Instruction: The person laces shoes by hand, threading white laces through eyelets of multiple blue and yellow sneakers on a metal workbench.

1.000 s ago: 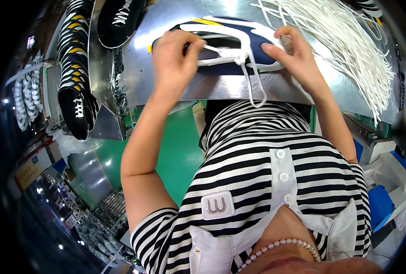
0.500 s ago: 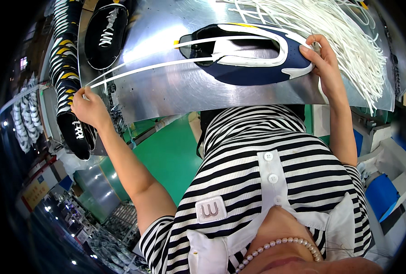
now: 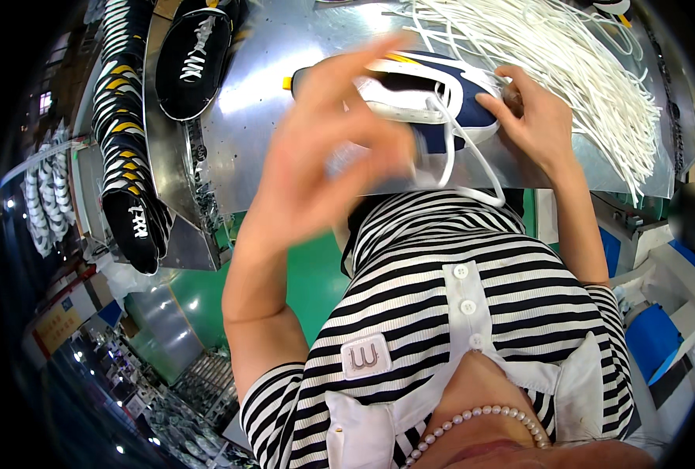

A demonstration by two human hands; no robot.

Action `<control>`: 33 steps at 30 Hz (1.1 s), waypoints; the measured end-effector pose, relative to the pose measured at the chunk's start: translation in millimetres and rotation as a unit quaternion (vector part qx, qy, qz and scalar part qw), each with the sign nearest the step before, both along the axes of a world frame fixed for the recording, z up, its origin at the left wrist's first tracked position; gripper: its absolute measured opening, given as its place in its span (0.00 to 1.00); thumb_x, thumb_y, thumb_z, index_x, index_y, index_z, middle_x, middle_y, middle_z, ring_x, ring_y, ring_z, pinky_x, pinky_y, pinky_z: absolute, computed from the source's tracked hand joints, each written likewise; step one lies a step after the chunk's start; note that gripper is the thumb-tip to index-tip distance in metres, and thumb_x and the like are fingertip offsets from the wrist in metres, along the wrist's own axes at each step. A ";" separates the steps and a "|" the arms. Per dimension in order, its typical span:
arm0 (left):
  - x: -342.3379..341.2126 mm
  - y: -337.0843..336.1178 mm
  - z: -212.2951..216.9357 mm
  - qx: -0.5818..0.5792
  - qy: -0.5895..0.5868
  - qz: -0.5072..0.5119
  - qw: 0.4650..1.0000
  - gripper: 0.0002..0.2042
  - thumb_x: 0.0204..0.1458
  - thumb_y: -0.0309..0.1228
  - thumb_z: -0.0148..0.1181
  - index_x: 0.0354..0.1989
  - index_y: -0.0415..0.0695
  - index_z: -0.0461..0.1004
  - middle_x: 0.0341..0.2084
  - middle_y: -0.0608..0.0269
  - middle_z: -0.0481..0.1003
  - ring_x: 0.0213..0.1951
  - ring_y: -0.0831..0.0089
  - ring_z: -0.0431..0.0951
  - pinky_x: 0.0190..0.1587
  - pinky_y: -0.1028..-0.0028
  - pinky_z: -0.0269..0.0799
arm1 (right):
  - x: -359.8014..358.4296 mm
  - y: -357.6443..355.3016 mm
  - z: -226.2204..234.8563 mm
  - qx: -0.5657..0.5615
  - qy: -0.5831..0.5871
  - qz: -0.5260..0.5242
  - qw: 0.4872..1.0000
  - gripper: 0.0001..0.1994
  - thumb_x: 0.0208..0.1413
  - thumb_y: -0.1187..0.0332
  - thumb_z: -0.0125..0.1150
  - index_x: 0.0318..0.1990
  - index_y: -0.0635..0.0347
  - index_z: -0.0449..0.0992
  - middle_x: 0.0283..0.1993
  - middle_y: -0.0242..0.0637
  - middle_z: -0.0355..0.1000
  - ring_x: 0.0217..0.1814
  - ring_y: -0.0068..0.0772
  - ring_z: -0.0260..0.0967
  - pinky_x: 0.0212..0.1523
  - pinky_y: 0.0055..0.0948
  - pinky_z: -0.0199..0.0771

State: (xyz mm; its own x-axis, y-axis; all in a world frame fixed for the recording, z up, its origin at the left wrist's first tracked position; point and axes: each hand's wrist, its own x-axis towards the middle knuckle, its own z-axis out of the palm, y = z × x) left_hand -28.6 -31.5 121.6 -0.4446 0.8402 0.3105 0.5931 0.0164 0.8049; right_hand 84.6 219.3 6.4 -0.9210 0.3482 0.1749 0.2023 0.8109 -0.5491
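Note:
A navy and white shoe [image 3: 479, 102] lies sideways on the metal table, its toe to the right. My right hand [image 3: 539, 129] grips the toe end, thumb on top. A small brown rounded object [image 3: 511, 98] shows within that hand; its kind I cannot make out. Blurred by motion, my left hand [image 3: 339, 148] hovers over the heel half with fingers apart and nothing visible in them. It hides much of the heel. A white shoelace [image 3: 476, 160] comes out of the shoe opening and hangs in loose loops over the near side.
Many loose white laces [image 3: 566, 86] are heaped at the right of the metal table [image 3: 261, 86]. A black shoe [image 3: 195, 70] with white lacing sits at the back left. Beside it runs a long row of stacked shoes [image 3: 120, 125].
My left hand has swung right from the far left to above the shoe, letting go of the lace strands. These, taut before, now hang slack by the toe. My right hand has shifted slightly left.

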 end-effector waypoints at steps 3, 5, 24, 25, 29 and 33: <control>-20.7 14.2 -27.2 0.002 0.105 0.150 0.983 0.03 0.47 0.23 0.64 0.31 0.39 0.79 0.54 0.53 0.72 0.52 0.63 0.70 0.49 0.70 0.65 | -2.8 1.0 1.4 -0.086 0.110 -0.001 0.990 0.16 0.54 0.56 0.66 0.42 0.58 0.80 0.31 0.34 0.75 0.32 0.28 0.73 0.32 0.26 0.70; -13.0 32.6 -41.8 0.046 0.134 0.169 0.975 0.05 0.42 0.26 0.68 0.27 0.43 0.80 0.44 0.61 0.75 0.43 0.63 0.69 0.47 0.68 0.66 | -6.2 -10.1 1.6 -0.306 0.164 0.039 0.937 0.14 0.54 0.62 0.66 0.43 0.60 0.80 0.31 0.32 0.74 0.34 0.22 0.71 0.34 0.24 0.69; -21.3 53.6 -83.2 -0.224 -0.427 0.195 0.854 0.15 0.54 0.43 0.63 0.33 0.42 0.79 0.26 0.67 0.78 0.23 0.84 0.70 0.26 0.82 0.62 | -36.1 -52.9 -11.1 -0.368 0.035 -0.033 0.929 0.22 0.49 0.64 0.68 0.51 0.61 0.71 0.34 0.43 0.77 0.34 0.37 0.76 0.37 0.32 0.73; -18.1 55.0 -84.8 -0.211 -0.402 0.207 0.867 0.14 0.54 0.42 0.64 0.33 0.41 0.79 0.26 0.67 0.78 0.23 0.84 0.70 0.26 0.82 0.62 | -35.8 -53.3 -11.3 -0.355 0.042 -0.025 0.934 0.22 0.49 0.64 0.67 0.51 0.61 0.70 0.34 0.44 0.77 0.34 0.39 0.76 0.38 0.33 0.73; -11.4 56.9 -90.6 -0.166 -0.340 0.243 0.893 0.09 0.52 0.32 0.66 0.37 0.40 0.79 0.26 0.68 0.79 0.26 0.82 0.75 0.27 0.82 0.65 | -33.1 -52.0 0.7 -0.328 0.022 0.015 0.944 0.22 0.51 0.63 0.66 0.51 0.63 0.68 0.31 0.44 0.76 0.33 0.43 0.75 0.37 0.36 0.72; -6.9 54.8 -94.3 -0.141 -0.319 0.261 0.900 0.09 0.51 0.29 0.66 0.38 0.39 0.78 0.27 0.66 0.79 0.28 0.81 0.77 0.30 0.81 0.70 | -14.0 -49.2 6.4 -0.328 0.050 0.011 0.943 0.11 0.59 0.69 0.59 0.46 0.63 0.69 0.30 0.38 0.74 0.33 0.25 0.71 0.36 0.25 0.70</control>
